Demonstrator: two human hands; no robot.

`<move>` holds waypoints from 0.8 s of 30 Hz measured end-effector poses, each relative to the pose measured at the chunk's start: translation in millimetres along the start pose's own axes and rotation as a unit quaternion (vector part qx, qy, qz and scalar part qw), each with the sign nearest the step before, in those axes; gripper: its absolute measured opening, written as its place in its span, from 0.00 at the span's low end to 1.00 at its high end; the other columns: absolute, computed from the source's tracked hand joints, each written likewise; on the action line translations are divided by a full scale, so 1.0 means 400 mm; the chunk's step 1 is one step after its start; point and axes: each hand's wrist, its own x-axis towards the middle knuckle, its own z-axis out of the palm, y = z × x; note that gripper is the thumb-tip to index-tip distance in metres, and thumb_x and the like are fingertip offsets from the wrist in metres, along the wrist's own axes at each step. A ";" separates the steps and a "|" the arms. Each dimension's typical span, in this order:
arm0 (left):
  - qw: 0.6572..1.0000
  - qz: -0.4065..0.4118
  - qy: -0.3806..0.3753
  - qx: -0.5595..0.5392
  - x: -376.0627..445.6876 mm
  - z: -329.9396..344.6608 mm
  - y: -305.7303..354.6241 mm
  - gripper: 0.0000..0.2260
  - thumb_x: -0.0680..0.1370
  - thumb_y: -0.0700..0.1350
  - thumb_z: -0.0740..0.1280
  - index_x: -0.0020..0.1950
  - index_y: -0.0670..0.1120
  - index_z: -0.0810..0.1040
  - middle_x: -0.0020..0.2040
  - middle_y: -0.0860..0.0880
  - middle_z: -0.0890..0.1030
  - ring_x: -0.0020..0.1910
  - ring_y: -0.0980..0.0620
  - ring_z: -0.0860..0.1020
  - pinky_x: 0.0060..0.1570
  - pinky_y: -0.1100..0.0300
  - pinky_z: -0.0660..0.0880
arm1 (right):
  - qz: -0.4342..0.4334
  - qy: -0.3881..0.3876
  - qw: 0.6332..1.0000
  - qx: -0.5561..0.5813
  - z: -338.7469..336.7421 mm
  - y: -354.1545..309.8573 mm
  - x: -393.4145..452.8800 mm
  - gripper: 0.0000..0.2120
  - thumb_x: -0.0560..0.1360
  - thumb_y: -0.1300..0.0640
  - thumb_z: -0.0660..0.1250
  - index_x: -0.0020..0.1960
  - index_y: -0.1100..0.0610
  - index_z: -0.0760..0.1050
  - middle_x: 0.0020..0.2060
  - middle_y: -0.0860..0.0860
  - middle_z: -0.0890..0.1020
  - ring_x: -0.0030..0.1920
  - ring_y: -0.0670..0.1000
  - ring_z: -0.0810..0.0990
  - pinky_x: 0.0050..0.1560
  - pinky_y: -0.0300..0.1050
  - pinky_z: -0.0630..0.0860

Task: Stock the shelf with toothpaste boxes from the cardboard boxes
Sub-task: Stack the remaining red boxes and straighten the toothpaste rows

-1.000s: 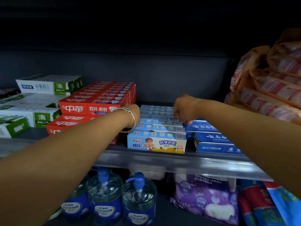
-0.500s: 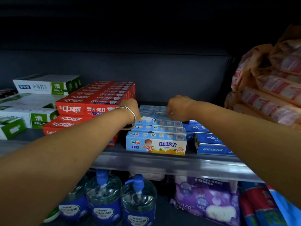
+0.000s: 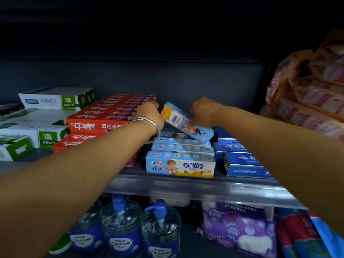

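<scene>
From my head camera, I had both arms stretched out over the shelf [image 3: 186, 187]. Between my hands I held one light-blue toothpaste box [image 3: 186, 122], tilted, its orange-printed end raised toward the back of the shelf and its other end dipping toward the front. My left hand [image 3: 149, 113], a silver bangle [image 3: 149, 121] on its wrist, was at the raised end; I could not tell how its fingers lay, since the back of the hand hid them. My right hand [image 3: 203, 112] had its fingers curled down onto the lower part of the box. The box hung just above the row of matching blue boxes [image 3: 181, 161], which ran from the shelf's front edge toward its back. Red toothpaste boxes [image 3: 104, 118] stood stacked just left of that row, dark-blue boxes [image 3: 240, 159] just right, and white-and-green boxes [image 3: 46, 101] toward the shelf's left end. Below the shelf stood pump bottles [image 3: 121, 224].
</scene>
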 end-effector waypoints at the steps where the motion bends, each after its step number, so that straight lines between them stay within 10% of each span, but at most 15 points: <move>1: 1.000 -0.017 0.004 -0.019 0.000 0.003 0.004 0.14 0.74 0.36 0.62 0.58 0.42 0.77 0.57 0.40 0.78 0.58 0.38 0.75 0.60 0.48 0.72 | 0.010 0.008 1.000 0.019 -0.011 0.008 -0.001 0.19 0.77 0.46 0.64 0.53 0.63 0.76 0.35 0.51 0.76 0.40 0.53 0.78 0.35 0.43 0.74; 10: 0.968 -0.013 -0.138 -0.211 -0.056 0.001 0.061 0.13 0.73 0.35 0.70 0.56 0.35 0.77 0.55 0.39 0.80 0.56 0.42 0.78 0.55 0.54 0.74 | 0.030 0.001 0.917 0.397 -0.036 0.006 -0.039 0.15 0.78 0.57 0.64 0.60 0.65 0.73 0.49 0.58 0.81 0.45 0.52 0.82 0.51 0.47 0.80; 15: 0.986 0.054 -0.076 -0.135 -0.031 -0.019 0.044 0.12 0.67 0.40 0.76 0.37 0.48 0.72 0.42 0.44 0.80 0.43 0.45 0.78 0.44 0.55 0.76 | 0.029 0.030 0.885 0.463 -0.046 0.020 -0.052 0.13 0.76 0.62 0.67 0.59 0.62 0.73 0.46 0.55 0.80 0.41 0.50 0.80 0.47 0.46 0.81; 24: 0.992 0.107 -0.044 0.058 -0.052 -0.046 0.061 0.16 0.68 0.51 0.74 0.44 0.43 0.73 0.42 0.46 0.77 0.39 0.48 0.75 0.32 0.59 0.68 | 0.064 0.021 0.820 0.568 -0.055 0.004 -0.071 0.12 0.76 0.63 0.67 0.57 0.66 0.73 0.49 0.61 0.81 0.47 0.56 0.82 0.47 0.46 0.81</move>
